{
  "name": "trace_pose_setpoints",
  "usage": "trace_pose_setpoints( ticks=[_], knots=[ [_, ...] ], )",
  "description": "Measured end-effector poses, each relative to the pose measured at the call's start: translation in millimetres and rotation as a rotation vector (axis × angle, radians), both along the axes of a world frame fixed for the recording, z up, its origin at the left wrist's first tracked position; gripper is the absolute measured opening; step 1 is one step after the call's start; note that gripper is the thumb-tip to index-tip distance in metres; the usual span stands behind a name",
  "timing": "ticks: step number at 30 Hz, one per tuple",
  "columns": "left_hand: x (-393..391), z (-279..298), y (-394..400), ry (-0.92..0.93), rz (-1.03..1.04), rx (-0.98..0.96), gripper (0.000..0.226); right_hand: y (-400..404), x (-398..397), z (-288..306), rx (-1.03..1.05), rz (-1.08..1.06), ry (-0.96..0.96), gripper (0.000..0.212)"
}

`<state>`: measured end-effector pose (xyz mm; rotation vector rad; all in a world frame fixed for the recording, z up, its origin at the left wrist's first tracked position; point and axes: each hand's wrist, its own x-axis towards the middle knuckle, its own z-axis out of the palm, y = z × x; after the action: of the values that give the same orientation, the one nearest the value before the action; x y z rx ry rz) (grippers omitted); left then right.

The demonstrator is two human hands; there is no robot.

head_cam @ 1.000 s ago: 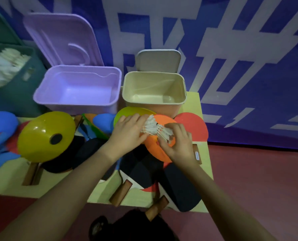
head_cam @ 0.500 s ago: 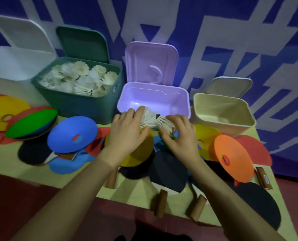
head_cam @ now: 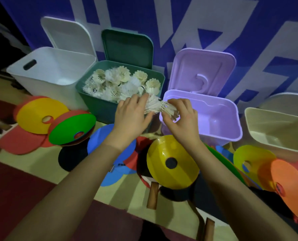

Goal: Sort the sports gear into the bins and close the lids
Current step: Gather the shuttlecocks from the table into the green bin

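Note:
Both hands hold white feather shuttlecocks (head_cam: 157,106) between the green and purple bins. My left hand (head_cam: 131,117) grips the feather end, and my right hand (head_cam: 180,117) pinches the other end over the purple bin's front left corner. The green bin (head_cam: 99,103) is heaped with several shuttlecocks (head_cam: 122,84), its lid up. The purple bin (head_cam: 219,122), the white bin (head_cam: 45,79) and the beige bin (head_cam: 275,134) stand open, nothing visible inside them.
Flat marker discs lie on the yellow table in front of the bins: yellow (head_cam: 172,162), green (head_cam: 72,128), blue (head_cam: 108,145), orange (head_cam: 290,190) and another yellow one (head_cam: 40,115). Black and red paddles with wooden handles (head_cam: 152,195) lie under them.
My hands carried the shuttlecocks leftward from in front of the beige bin to between the green and purple bins. The view swung left, bringing the white and green bins into sight.

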<state>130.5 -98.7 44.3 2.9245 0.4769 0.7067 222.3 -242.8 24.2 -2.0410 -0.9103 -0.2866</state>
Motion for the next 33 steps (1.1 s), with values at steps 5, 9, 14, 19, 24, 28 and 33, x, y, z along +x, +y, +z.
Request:
trace_pose_setpoints(
  ticks=[5,9,14,19,24,28,33],
  knots=[
    [25.7,14.1,47.7,0.013,0.029,0.027,0.056,43.4,33.5,8.4,0.002,0.059,-0.033,0.034],
    [34.6,11.1,93.0,0.017,0.067,0.016,0.053,78.2,52.2,9.2,-0.042,0.058,-0.049,0.039],
    [45.9,-4.7,154.9,0.093,-0.023,0.034,0.066,120.0,62.6,1.2,-0.146,0.003,0.017,0.047],
    [43.5,-31.1,196.8,0.198,-0.238,-0.076,0.066,150.3,54.3,-17.9,-0.342,-0.005,-0.02,0.051],
    [47.4,-40.9,219.1,0.105,-0.371,-0.069,0.066,172.5,37.6,-13.6,-0.193,-0.201,-0.052,0.056],
    [61.7,-38.2,217.6,0.039,-0.457,-0.094,0.053,192.6,27.4,-3.4,-0.141,-0.25,-0.052,0.06],
    [60.8,-24.0,235.1,-0.133,-0.489,-0.295,0.053,212.8,25.4,9.4,-0.04,-0.291,-0.028,0.049]
  ],
)
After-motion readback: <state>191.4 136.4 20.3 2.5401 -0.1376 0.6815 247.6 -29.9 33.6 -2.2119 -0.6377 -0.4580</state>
